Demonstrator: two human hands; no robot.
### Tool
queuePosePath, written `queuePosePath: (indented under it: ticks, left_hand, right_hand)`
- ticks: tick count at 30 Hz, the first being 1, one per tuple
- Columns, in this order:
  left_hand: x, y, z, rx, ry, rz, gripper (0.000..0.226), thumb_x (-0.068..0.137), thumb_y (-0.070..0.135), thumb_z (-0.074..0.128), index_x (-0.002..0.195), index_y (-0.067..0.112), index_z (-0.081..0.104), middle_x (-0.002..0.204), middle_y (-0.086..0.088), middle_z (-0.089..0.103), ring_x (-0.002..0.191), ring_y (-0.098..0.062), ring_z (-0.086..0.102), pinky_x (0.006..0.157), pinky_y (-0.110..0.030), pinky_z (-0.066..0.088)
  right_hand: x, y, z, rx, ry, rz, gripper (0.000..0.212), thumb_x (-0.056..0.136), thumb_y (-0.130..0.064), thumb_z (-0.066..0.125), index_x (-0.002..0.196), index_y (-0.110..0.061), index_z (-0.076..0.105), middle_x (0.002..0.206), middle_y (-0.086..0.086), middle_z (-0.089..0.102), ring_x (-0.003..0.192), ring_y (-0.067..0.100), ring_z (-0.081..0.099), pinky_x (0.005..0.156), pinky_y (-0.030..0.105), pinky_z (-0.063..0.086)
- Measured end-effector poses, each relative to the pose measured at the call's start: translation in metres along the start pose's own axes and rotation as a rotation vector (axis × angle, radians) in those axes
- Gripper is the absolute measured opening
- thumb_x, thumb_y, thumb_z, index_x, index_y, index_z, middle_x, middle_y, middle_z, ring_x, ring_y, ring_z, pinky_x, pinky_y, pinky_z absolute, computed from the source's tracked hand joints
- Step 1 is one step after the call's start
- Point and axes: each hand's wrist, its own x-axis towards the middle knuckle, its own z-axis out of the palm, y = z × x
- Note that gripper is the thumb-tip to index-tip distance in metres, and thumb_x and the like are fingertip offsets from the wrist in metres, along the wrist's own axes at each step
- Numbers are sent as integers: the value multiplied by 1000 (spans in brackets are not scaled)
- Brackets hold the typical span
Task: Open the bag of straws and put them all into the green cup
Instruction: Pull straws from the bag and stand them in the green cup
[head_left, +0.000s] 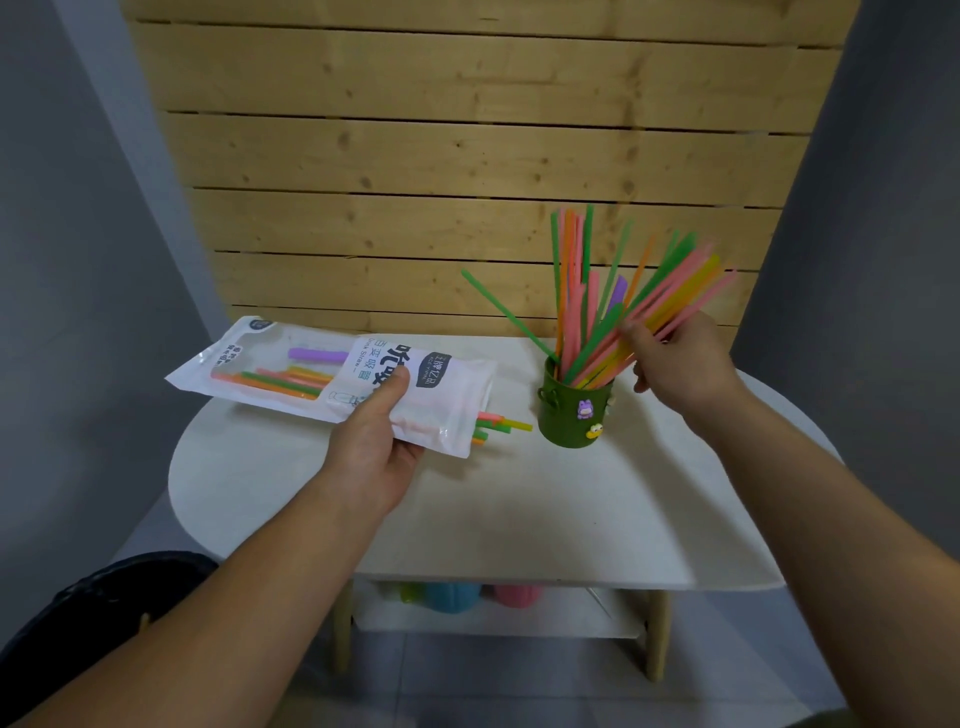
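Most of the thin coloured plastic straws (576, 291) already in small green cup with cartoon charms (566, 415), standing on white rounded desk (519, 509), fanned wide. Right hand (680, 364) pinching a slanted bunch just above the rim. Left hand (374, 441) clamped on white printed plastic bag (447, 405), held roughly level over desk, mouth toward cup, a few straw ends (504, 423) poking out. Likely risks: tipping of light cup under leaning bunch on release; loose ends sliding out onto desk with any tilt of bag; stragglers deep in bag missed.

green cup (574, 415) standing upright | coloured straws (587, 291) fanning out of it | bag (332, 384) staying level to its left, straw ends (501, 423) poking out toward it
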Motion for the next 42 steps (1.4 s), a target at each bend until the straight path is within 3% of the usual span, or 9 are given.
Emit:
queuePosePath:
  ticks: [3,5,11,14,18,21,25,32,42]
  left_hand:
    - [-1,0,1,-1,11,-6,36,92,13,70,127,16,64,111,-4,78,99,-19,75,82,-39,62]
    - [-1,0,1,1,16,-9,35,92,13,71,126,15,64,112,-5,78,100,-19,75,83,-40,61]
    - [-2,1,3,-13,13,-3,36,92,13,70,128,15,64,114,-5,77,102,-20,74,83,-41,61]
    - [-3,1,6,-23,8,-5,35,93,13,70,127,15,64,117,-6,76,105,-21,73,84,-42,60]
    - [-5,1,8,-29,-12,2,38,93,14,69,130,15,63,118,-5,76,106,-20,73,86,-40,61]
    - [-7,2,9,-28,-34,13,39,93,14,69,131,15,62,118,-5,76,107,-20,73,86,-41,60]
    - [-9,2,9,-6,-41,25,40,92,15,71,131,16,63,117,-4,76,104,-19,74,82,-38,62]
    - [-11,-4,12,27,-29,45,28,91,13,71,119,18,68,115,-5,77,99,-19,75,86,-40,61]
    - [-9,-1,11,-9,-27,23,35,91,13,71,126,16,65,117,-5,76,104,-20,74,84,-39,61]
  right_hand:
    - [-2,3,4,31,-19,15,14,96,-18,62,82,-13,63,64,2,62,44,7,58,39,13,46]
    - [-2,4,4,133,-30,48,3,94,-13,64,93,-10,63,72,1,65,55,9,62,45,15,52]
    - [-3,21,-2,256,-66,125,11,90,-5,66,101,-2,66,80,10,67,72,22,66,66,30,62]
    - [-7,29,-7,252,-108,258,31,83,-7,76,110,1,60,84,15,65,72,25,66,76,42,62]
    - [-32,19,-10,145,-371,489,33,83,-23,78,101,0,62,81,15,65,65,25,64,70,40,62]
    - [-56,1,7,430,-572,579,32,90,-29,68,105,-1,65,88,16,67,64,21,66,62,32,60]
    - [-73,-17,31,676,-494,450,25,87,-18,72,108,-6,68,91,14,70,75,23,70,70,32,60]
    - [-84,-31,50,549,-403,300,14,80,-8,79,93,-8,72,79,14,73,70,24,69,72,33,61]
    - [-77,-24,48,700,-321,349,9,85,3,70,80,-3,74,70,10,68,66,19,65,64,24,58]
